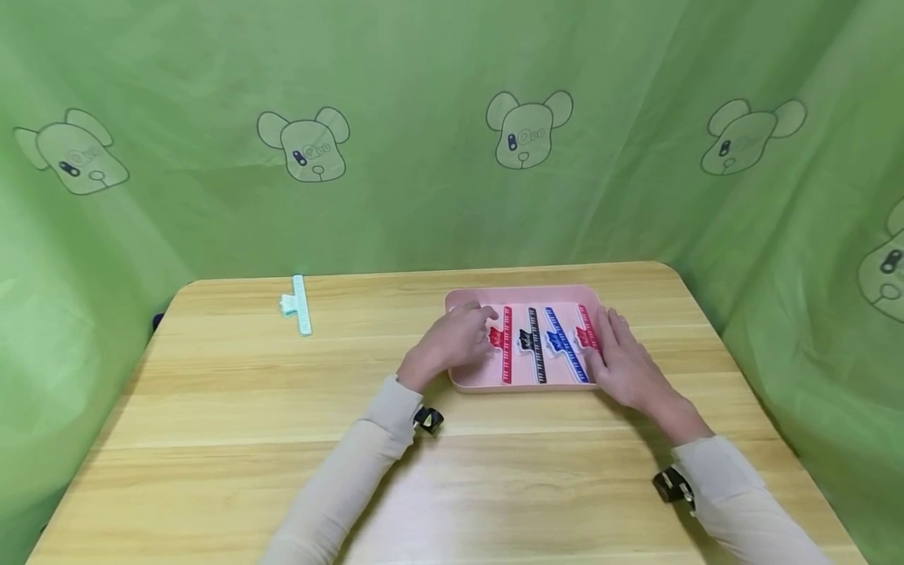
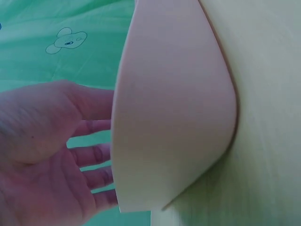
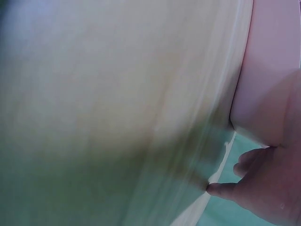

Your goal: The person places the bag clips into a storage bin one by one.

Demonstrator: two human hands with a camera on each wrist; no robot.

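A shallow pink tray (image 1: 523, 296) on the table holds several long plastic clips with piano-key bars, lying side by side. From the left they are a red clip (image 1: 507, 345), a black clip (image 1: 537, 345), a blue clip (image 1: 563, 344) and another red clip (image 1: 585, 326). My left hand (image 1: 459, 333) reaches over the tray's left wall beside the first red clip; in the left wrist view its loosely extended fingertips disappear behind the wall (image 2: 174, 103). Against the right side rests my right hand (image 1: 628, 365), fingers straight along the outside and thumb at the rim.
A light blue clip (image 1: 301, 304) lies alone at the far left of the wooden table (image 1: 233, 424). Green curtains (image 1: 424, 212) with printed bear heads enclose the back and both sides. Each wrist carries a small black camera mount (image 1: 428, 420).
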